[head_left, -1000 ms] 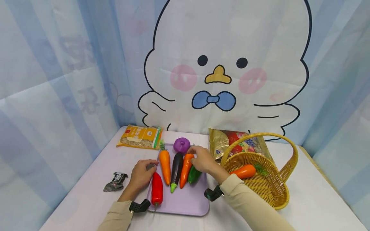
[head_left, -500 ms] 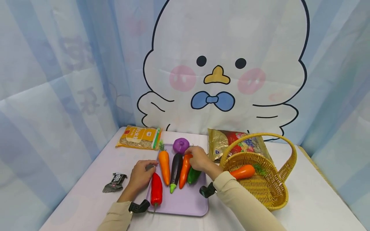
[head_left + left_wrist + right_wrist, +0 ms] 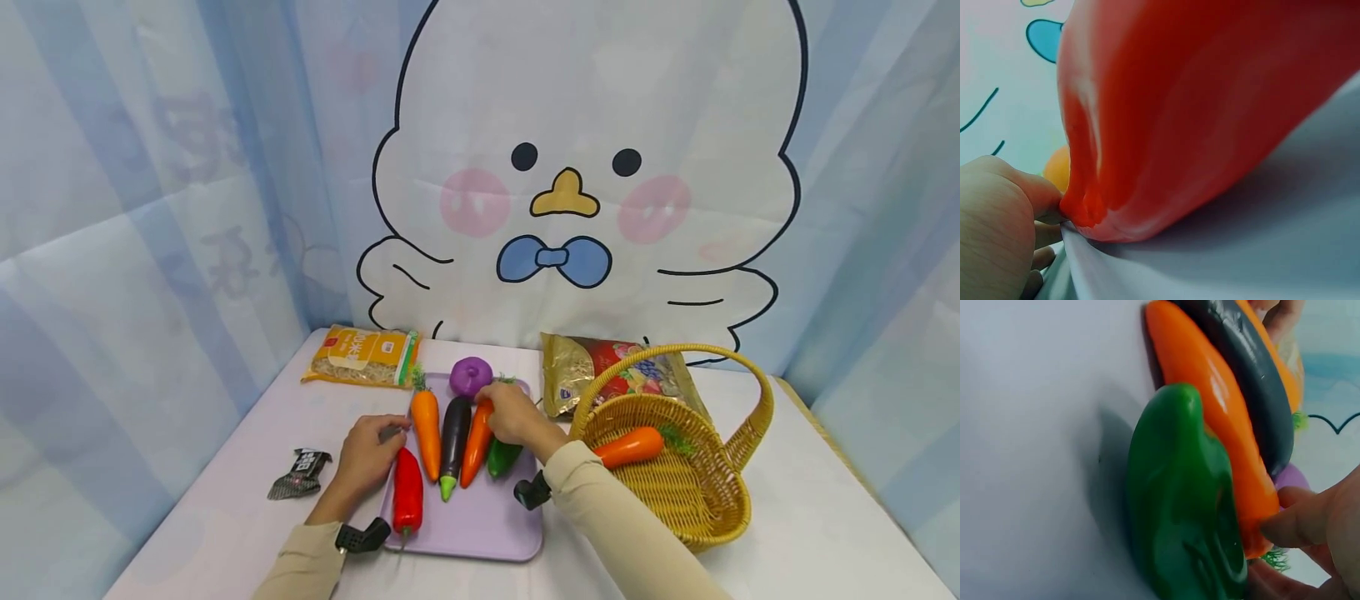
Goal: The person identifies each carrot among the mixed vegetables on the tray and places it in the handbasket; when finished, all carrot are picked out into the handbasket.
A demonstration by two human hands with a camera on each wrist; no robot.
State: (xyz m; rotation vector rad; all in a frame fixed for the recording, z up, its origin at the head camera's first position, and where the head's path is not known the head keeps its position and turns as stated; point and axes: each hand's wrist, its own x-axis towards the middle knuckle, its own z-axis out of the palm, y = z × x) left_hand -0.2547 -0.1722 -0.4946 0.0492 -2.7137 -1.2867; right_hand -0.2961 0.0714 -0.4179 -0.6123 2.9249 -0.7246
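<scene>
On the lilac tray [image 3: 480,533], my left hand [image 3: 369,450] grips the left rim, its thumb close to the tip of a red chili pepper [image 3: 407,492]. My right hand [image 3: 513,411] pinches the broad leafy end of an orange carrot [image 3: 477,446]; in the right wrist view, thumb and fingers lie at that end of the carrot [image 3: 1222,412]. Touching it on one side is a black eggplant [image 3: 454,442], on the other a green pepper [image 3: 1179,500], partly covered by the right hand in the head view. Another carrot [image 3: 426,433] lies left of the eggplant.
A purple onion-like vegetable [image 3: 471,377] sits at the tray's far edge. Right of the tray stands a wicker basket [image 3: 738,500] holding a carrot [image 3: 633,447]. Behind lie a yellow grain bag [image 3: 363,357] and a gold-red bag [image 3: 573,375]; a small black packet [image 3: 300,473] lies left.
My right hand has shifted slightly left with the carrot, and the eggplant has edged left too. The left hand stays at the tray rim.
</scene>
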